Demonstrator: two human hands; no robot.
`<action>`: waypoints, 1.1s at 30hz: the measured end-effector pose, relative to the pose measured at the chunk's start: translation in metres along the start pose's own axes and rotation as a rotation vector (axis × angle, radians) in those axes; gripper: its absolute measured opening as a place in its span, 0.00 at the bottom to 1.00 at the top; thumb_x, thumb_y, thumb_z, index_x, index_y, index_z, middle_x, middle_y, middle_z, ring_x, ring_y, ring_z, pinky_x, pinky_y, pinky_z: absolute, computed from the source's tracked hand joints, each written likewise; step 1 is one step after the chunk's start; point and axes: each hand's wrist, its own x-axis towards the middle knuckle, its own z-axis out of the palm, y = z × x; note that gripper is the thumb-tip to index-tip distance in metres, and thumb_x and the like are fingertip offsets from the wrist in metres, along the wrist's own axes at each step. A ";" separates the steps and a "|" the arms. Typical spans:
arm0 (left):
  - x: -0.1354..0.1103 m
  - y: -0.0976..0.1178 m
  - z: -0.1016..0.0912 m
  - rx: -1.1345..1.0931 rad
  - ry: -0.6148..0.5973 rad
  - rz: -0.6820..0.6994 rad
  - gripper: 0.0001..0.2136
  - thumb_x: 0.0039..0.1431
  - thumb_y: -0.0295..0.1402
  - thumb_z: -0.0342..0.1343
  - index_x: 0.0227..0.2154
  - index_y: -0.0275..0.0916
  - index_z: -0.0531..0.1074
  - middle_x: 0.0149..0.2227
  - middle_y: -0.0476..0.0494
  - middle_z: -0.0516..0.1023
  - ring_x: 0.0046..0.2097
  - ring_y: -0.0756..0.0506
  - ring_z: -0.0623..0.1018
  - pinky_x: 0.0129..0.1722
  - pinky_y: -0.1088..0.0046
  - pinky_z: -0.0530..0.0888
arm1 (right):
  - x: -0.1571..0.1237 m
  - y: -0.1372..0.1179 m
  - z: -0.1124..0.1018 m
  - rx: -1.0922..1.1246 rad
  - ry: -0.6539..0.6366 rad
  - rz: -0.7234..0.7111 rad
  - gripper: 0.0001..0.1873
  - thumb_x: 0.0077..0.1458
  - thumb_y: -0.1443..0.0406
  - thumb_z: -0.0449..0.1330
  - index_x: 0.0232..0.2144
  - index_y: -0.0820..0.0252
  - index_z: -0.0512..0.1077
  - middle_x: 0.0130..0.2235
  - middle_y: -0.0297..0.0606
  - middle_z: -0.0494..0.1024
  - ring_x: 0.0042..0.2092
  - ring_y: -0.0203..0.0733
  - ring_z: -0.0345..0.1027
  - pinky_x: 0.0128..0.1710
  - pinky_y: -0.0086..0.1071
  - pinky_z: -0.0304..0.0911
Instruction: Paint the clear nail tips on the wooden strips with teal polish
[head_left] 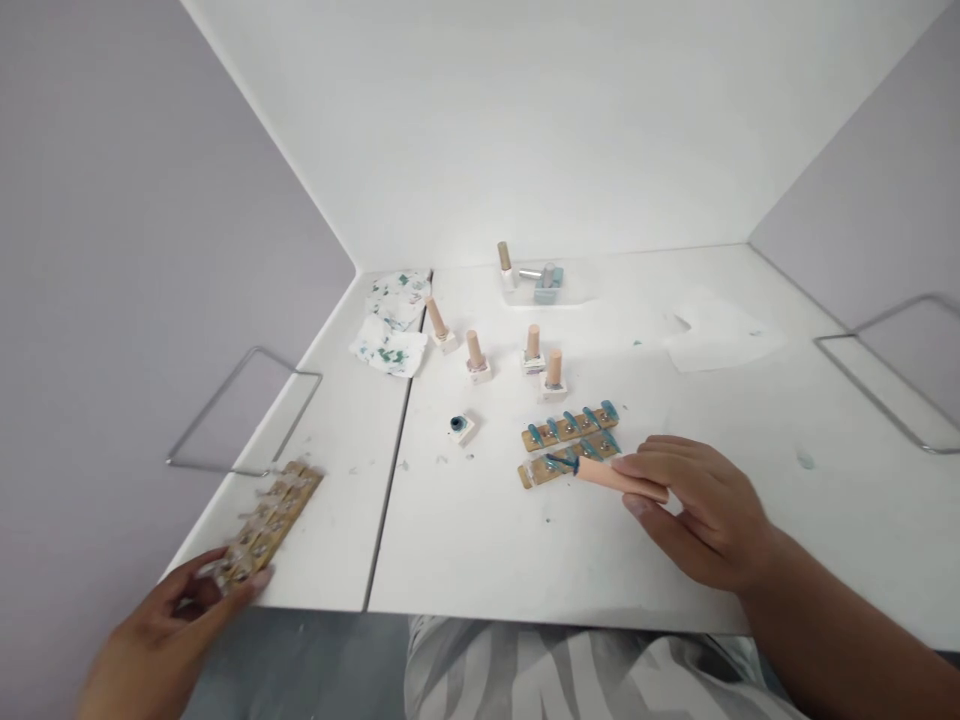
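My right hand (701, 510) pinches the peach cap of a nail polish brush (604, 476). Its bristles, loaded with dark teal polish, point left above the nearer wooden strip (531, 474) of false nails, partly hidden by the cap and fingers; whether they touch a nail I cannot tell. Just behind lies another wooden strip (571, 428) with teal-painted nails. At the table's left front edge, my left hand (169, 620) has its fingers closed around the near end of a wooden strip (281, 510) carrying clear, unpainted nails. An open polish bottle (462, 428) shows a dark teal mouth.
Several capped polish bottles (553, 378) stand behind the strips. A clear tray (577, 292) with bottles sits at the back wall. Stained wipes (390, 345) lie back left, a white sheet (720, 335) back right. Wire handles (319, 378) stick out at both sides. A seam crosses the table.
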 end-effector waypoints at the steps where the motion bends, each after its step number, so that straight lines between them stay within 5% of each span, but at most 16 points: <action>1: -0.004 0.008 -0.002 -0.002 -0.027 -0.015 0.24 0.40 0.55 0.56 0.38 0.48 0.71 0.20 0.59 0.69 0.21 0.48 0.71 0.21 0.75 0.66 | -0.001 0.001 -0.001 -0.007 -0.002 0.004 0.14 0.50 0.74 0.54 0.42 0.62 0.64 0.25 0.32 0.68 0.23 0.33 0.56 0.25 0.31 0.55; 7: -0.007 0.035 -0.003 0.064 -0.058 -0.054 0.26 0.42 0.55 0.54 0.40 0.44 0.70 0.26 0.55 0.72 0.28 0.44 0.74 0.25 0.74 0.66 | -0.003 0.003 -0.001 -0.009 -0.014 0.005 0.14 0.50 0.74 0.54 0.41 0.63 0.64 0.22 0.30 0.64 0.23 0.34 0.56 0.24 0.30 0.54; 23: 0.028 0.081 0.019 0.039 -0.027 0.177 0.22 0.44 0.57 0.54 0.28 0.42 0.68 0.26 0.47 0.74 0.29 0.43 0.73 0.27 0.70 0.65 | -0.002 0.005 0.003 -0.050 0.004 0.010 0.13 0.51 0.73 0.53 0.41 0.62 0.64 0.24 0.31 0.68 0.23 0.33 0.56 0.24 0.30 0.54; 29: 0.030 0.065 0.030 -0.536 0.115 0.172 0.33 0.40 0.47 0.62 0.51 0.42 0.63 0.32 0.49 0.71 0.26 0.48 0.69 0.25 0.72 0.66 | -0.001 0.005 0.005 -0.073 -0.006 0.009 0.13 0.52 0.73 0.53 0.42 0.60 0.64 0.22 0.29 0.65 0.22 0.33 0.55 0.24 0.29 0.54; 33: 0.006 0.058 0.026 -0.723 0.217 0.243 0.27 0.48 0.44 0.56 0.51 0.43 0.59 0.30 0.53 0.62 0.24 0.52 0.65 0.23 0.75 0.65 | 0.001 0.005 0.008 -0.111 -0.010 0.013 0.13 0.53 0.72 0.52 0.42 0.61 0.64 0.23 0.30 0.67 0.23 0.32 0.57 0.25 0.29 0.56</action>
